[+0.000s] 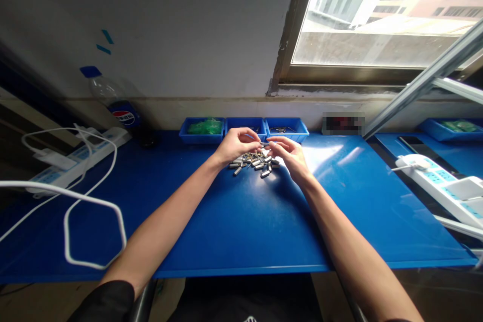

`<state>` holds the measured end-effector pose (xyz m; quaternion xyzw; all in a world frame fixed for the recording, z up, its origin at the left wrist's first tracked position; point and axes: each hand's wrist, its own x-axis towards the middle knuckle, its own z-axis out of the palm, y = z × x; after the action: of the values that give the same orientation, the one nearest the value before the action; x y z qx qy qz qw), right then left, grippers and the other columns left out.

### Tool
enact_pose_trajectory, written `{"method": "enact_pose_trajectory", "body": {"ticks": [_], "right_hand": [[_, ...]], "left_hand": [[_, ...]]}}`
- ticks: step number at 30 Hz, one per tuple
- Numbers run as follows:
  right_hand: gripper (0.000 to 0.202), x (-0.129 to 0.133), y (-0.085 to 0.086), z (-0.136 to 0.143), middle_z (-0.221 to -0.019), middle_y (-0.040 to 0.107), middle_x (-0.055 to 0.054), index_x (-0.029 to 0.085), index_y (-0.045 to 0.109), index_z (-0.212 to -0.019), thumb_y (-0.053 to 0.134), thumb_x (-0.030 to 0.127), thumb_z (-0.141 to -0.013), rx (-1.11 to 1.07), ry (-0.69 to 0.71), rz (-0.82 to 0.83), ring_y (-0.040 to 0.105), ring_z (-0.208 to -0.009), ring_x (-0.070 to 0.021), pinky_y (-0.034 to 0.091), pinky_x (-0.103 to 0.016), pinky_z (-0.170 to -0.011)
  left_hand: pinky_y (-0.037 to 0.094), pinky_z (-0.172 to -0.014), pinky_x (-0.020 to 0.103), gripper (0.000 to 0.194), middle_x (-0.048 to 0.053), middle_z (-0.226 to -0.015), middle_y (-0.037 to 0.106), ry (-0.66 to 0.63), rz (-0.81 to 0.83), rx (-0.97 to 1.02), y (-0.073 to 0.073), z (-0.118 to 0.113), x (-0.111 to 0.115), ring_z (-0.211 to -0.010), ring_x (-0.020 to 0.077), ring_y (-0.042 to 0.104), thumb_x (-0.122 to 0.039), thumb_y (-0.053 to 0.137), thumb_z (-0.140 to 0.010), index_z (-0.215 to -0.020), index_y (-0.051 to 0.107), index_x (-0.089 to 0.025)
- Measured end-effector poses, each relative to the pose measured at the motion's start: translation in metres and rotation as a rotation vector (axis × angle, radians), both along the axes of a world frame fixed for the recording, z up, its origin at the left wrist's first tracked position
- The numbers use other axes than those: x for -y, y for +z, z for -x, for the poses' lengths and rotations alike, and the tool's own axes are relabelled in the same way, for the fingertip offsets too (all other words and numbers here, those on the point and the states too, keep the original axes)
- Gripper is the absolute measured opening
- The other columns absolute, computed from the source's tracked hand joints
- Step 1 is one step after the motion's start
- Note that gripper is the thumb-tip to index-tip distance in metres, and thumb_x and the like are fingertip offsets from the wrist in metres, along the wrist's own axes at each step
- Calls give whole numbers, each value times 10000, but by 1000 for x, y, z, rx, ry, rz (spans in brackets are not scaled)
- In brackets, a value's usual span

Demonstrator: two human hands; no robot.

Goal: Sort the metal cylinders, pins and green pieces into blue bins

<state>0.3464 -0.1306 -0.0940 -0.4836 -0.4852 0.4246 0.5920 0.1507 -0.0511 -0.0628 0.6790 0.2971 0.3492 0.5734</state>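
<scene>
My left hand (238,145) and my right hand (289,153) meet above a pile of small metal parts (257,162) on the blue table. A thin metal piece (264,144) spans the short gap between my fingertips, and both hands pinch it. The heap below holds several silvery cylinders and thin brass-coloured pieces. Just behind my hands stand three blue bins in a row: the left bin (182,131) with green plastic, the middle bin (245,122) partly hidden by my left hand, the right bin (302,137) with thin metal pieces.
A cola bottle (124,113) stands at the back left, near a power strip (81,161) and a looping white cable (123,226). On the right are another power strip (441,181), a metal frame bar (407,88) and a further blue bin (433,131). The blue table (234,231) reaches the wall.
</scene>
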Motion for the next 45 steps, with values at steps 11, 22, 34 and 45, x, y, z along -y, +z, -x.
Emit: {"method": "enact_pose_trajectory", "body": {"ticks": [11,22,34,45], "right_hand": [[335,-1,-3,1,-877,817,-44,238,835,-960,910,489,-750,-31,-18,22,751,-816,-235,607,-419,-865],[543,-4,-6,-3,-1361,747,-118,255,757,-1235,904,470,-759,-33,-101,-68,751,-1149,-308,571,-508,-1071],[422,-2,-6,-4,-1239,780,-103,244,755,-1155,817,509,-832,35,-105,-40,761,-941,-239,606,-409,-879],[357,2,3,2,-797,765,-23,240,817,-964,867,538,-774,52,29,57,691,-725,-206,578,-380,-769]], "left_hand": [[604,-736,281,158,47,-845,793,-36,-296,-283,-5,5,-1,-803,204,774,-207,783,-751,-889,721,-161],[493,-702,277,134,79,-918,762,-194,-792,-669,-17,1,4,-828,208,702,-170,655,-875,-828,779,-193],[551,-749,264,140,48,-866,793,-62,-588,-410,-13,-1,2,-797,189,742,-154,689,-835,-933,788,-166],[640,-826,306,200,64,-932,811,19,-407,-112,-6,-2,3,-839,194,782,-257,821,-804,-967,769,-153]]}}
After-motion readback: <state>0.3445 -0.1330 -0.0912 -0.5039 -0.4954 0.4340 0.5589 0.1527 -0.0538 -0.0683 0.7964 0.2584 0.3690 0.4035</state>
